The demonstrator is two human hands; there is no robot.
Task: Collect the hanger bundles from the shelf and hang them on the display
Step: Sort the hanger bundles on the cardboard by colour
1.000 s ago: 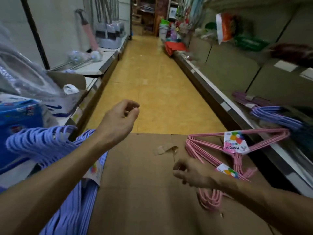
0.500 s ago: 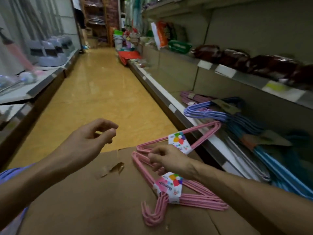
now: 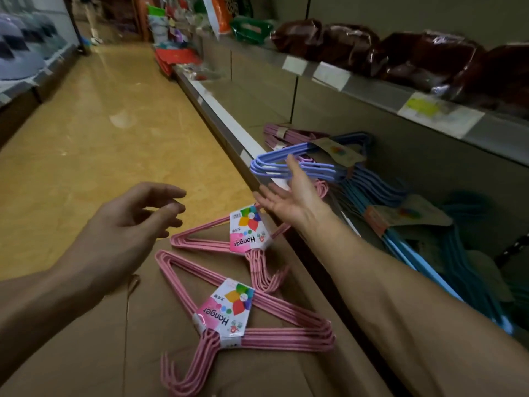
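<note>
Two pink hanger bundles with "Hanger" labels lie on a brown cardboard surface (image 3: 86,353): the near bundle (image 3: 286,330) and the far bundle (image 3: 200,242). On the low shelf at right lie a lilac-blue hanger bundle (image 3: 274,164), a mauve bundle (image 3: 286,136) behind it and several blue bundles (image 3: 415,247). My right hand (image 3: 292,199) stretches open, palm up, just short of the lilac-blue bundle, holding nothing. My left hand (image 3: 128,230) hovers over the cardboard's far edge, fingers loosely curled and empty.
The low shelf's white front edge (image 3: 217,110) runs away along the right of the aisle. An upper shelf (image 3: 372,78) carries dark wrapped packs (image 3: 429,55). Yellow floor (image 3: 100,133) fills the aisle; another shelf with grey goods (image 3: 17,58) stands at left.
The view has swung right toward the shelf. My right hand has left the pink bundles on the cardboard and reached forward, opening toward the lilac-blue bundle. My left hand stays raised.
</note>
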